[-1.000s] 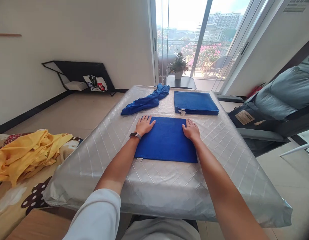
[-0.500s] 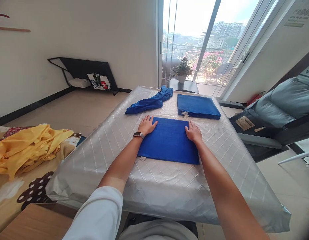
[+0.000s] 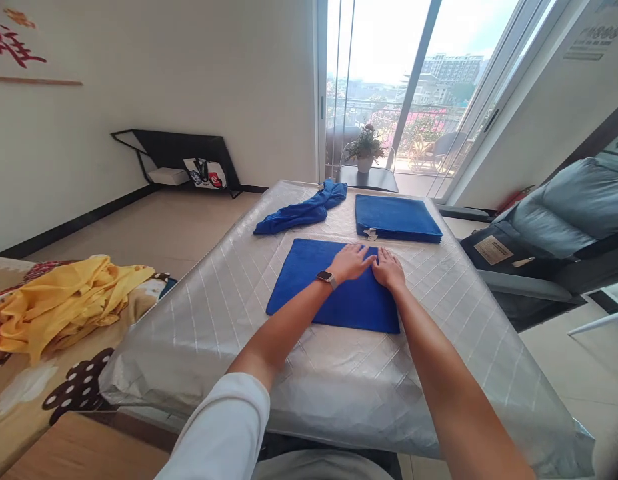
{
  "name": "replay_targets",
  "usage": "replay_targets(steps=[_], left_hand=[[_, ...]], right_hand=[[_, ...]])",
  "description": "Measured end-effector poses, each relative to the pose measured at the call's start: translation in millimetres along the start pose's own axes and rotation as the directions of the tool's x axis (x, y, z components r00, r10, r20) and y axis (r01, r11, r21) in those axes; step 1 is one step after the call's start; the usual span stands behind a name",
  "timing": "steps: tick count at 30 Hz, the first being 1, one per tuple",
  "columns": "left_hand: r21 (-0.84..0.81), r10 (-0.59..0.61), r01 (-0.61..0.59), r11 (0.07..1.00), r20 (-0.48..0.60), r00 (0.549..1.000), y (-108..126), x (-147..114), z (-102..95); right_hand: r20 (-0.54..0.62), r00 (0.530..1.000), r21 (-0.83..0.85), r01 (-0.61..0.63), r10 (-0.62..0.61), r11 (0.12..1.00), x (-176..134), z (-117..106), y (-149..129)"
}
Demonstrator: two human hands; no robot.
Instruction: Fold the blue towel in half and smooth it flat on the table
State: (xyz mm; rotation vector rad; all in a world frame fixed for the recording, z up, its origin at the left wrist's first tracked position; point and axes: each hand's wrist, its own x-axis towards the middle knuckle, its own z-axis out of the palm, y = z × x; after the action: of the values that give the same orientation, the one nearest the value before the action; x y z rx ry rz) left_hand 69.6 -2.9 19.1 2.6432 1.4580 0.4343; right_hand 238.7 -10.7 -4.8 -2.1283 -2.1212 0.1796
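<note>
A blue cloth (image 3: pixel 299 280) lies flat as a rectangle on the silver-covered table in front of me. My left hand (image 3: pixel 353 263), below a wrist watch (image 3: pixel 325 275), rests palm down on its right part with fingers outstretched. Right beside it, my right hand (image 3: pixel 389 268) lies flat on the cloth's right edge, and the two thumbs come close together. Beyond the hands, to the right, is a neat stack of folded blue cloths (image 3: pixel 396 215) with a white tag. A crumpled blue cloth (image 3: pixel 303 210) lies at the far left of the table.
The silver quilted table cover (image 3: pixel 213 320) reaches around the table's edges. Yellow fabric (image 3: pixel 73 300) is heaped on a patterned surface at left. A dark chair with a grey-blue cushion (image 3: pixel 579 200) stands at right. A potted plant (image 3: pixel 365 148) sits by the glass door.
My left hand has slid from the cloth's left edge rightward across it to beside my right hand. My right hand stays on the right edge. The view has shifted slightly.
</note>
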Motion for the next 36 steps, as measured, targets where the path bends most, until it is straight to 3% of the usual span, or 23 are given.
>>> replay_targets(steps=[3,6,9,12,16,19,22,33,36], left_hand=[[-0.02,0.124,-0.125,0.992,-0.018,0.992,54,15,25.5],[-0.028,0.083,-0.084,0.996,-0.009,0.996,67,19,38.7],[-0.042,-0.025,0.026,0.999,0.031,0.999,40,9,35.7],[-0.006,-0.146,0.147,0.989,0.097,0.985,-16,-11,18.1],[0.074,-0.383,0.377,0.923,0.096,0.919,-100,-50,-11.3],[0.09,-0.493,0.486,0.869,0.069,0.867,-140,-74,-22.4],[0.08,-0.5,0.495,0.865,0.065,0.863,-152,-83,-22.3],[0.043,-0.501,0.5,0.865,0.016,0.865,-150,-80,-15.4],[0.031,-0.503,0.502,0.864,0.026,0.864,-148,-81,-17.3]], right_hand=[[0.036,0.998,-0.073,0.058,-0.055,0.996,-1,3,6],[0.038,0.997,-0.085,0.065,-0.062,0.994,-1,5,8],[-0.002,0.999,-0.04,0.042,-0.043,0.998,0,4,5],[-0.003,1.0,0.007,-0.006,0.006,1.0,1,0,-1],[0.015,1.0,0.023,-0.014,0.013,1.0,2,-1,-3],[0.01,1.0,0.02,-0.011,0.011,1.0,3,0,-1],[0.01,1.0,0.018,-0.013,0.013,1.0,5,3,0],[0.012,1.0,0.018,-0.024,0.023,1.0,4,-1,-1],[-0.059,0.998,-0.001,-0.02,0.02,1.0,-1,-2,-6]])
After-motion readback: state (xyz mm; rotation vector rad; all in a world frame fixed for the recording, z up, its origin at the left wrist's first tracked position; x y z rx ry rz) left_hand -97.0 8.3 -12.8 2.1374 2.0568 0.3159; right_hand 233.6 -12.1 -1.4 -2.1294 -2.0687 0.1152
